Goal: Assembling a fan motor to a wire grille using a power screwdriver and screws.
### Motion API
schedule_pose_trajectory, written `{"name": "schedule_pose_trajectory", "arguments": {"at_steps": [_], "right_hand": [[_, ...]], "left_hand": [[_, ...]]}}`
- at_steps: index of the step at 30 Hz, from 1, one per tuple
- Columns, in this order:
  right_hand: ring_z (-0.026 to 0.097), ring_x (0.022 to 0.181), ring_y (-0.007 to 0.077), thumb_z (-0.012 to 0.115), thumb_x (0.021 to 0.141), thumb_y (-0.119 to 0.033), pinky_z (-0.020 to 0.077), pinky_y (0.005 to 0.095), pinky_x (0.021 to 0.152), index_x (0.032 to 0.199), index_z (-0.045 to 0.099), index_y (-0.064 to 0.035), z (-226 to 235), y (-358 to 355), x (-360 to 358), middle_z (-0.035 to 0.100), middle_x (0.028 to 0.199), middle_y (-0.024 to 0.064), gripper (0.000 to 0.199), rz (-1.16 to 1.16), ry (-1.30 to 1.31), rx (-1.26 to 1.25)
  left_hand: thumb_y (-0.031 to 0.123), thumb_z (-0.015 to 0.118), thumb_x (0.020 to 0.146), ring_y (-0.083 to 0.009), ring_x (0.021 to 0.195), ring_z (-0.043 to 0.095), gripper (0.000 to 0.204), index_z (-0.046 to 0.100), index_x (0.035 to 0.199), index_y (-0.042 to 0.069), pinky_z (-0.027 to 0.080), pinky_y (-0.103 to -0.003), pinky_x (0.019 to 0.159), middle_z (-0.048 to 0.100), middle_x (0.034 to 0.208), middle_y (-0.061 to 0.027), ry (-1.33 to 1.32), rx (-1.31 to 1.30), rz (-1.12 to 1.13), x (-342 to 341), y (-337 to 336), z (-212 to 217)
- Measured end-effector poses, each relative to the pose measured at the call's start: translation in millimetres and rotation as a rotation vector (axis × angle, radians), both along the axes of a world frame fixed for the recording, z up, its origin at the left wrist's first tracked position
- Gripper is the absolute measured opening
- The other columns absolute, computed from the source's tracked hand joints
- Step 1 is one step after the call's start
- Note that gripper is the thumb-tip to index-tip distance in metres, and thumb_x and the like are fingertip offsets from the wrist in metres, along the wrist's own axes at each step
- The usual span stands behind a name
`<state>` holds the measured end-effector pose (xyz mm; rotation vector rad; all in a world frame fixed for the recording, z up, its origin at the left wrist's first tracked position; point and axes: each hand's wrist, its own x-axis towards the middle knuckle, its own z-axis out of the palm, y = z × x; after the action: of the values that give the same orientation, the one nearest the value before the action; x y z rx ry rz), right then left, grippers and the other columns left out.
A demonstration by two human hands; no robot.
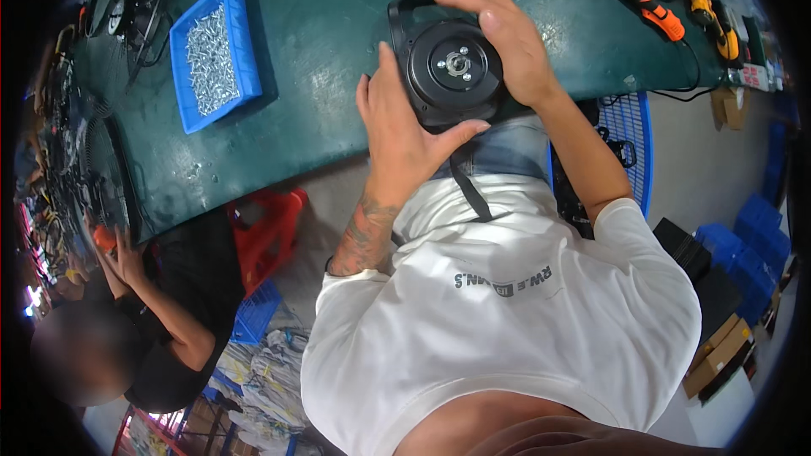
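Note:
A black round housing (428,67) with a loop handle at its upper left lies at the table's near edge, its flat face up. At its centre sits a metal hub (457,64) with several silver screws around it. My left hand (400,122) presses against its left and lower side, thumb stretched out along the lower rim. From the right, my right hand (517,46) cups the housing, its fingers reaching over the top near the handle. A black strap (470,190) hangs below the housing against my shirt; where its upper end goes is hidden.
A blue tray of silver screws (211,63) stands to the left on the green table (312,110). An orange-black electric screwdriver (638,0) and a yellow-black power tool (716,24) lie at the right. A co-worker (169,312) sits at lower left by a red stool (266,232).

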<state>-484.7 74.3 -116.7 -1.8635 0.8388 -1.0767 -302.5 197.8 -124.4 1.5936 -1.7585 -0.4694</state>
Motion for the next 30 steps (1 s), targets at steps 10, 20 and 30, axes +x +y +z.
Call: {"name": "schedule_pose_trajectory", "arguments": {"at_steps": [10,20,30], "right_hand": [[0.058,0.132,0.0285,0.098,0.056,-0.019,0.0385,0.0415,0.117,0.150,0.045,-0.0014,17,11,-2,0.059,0.141,0.0159,0.109,0.222,0.119,0.040],[0.060,0.127,0.0329,0.095,0.059,-0.027,0.0366,0.0476,0.117,0.140,0.054,-0.0051,1,19,7,0.063,0.135,0.0130,0.094,0.114,0.041,0.001],[0.059,0.129,0.0343,0.097,0.058,-0.027,0.0416,0.0460,0.114,0.139,0.054,-0.0047,-3,17,8,0.062,0.137,0.0160,0.094,0.109,0.016,-0.090]], "left_hand": [[0.048,0.092,0.067,-0.0395,0.126,0.055,0.126,0.024,0.153,-0.013,0.029,-0.061,0.113,0.056,0.134,-0.0244,0.011,-0.080,0.124,-14,-1,-16],[0.049,0.089,0.070,-0.0390,0.119,0.059,0.118,0.030,0.150,-0.015,0.035,-0.059,0.108,0.058,0.130,-0.0258,-0.006,-0.180,0.159,-16,-3,-25],[0.050,0.088,0.071,-0.0412,0.118,0.059,0.116,0.032,0.148,-0.017,0.036,-0.060,0.107,0.058,0.129,-0.0281,-0.017,-0.166,0.162,-17,-3,-23]]}}
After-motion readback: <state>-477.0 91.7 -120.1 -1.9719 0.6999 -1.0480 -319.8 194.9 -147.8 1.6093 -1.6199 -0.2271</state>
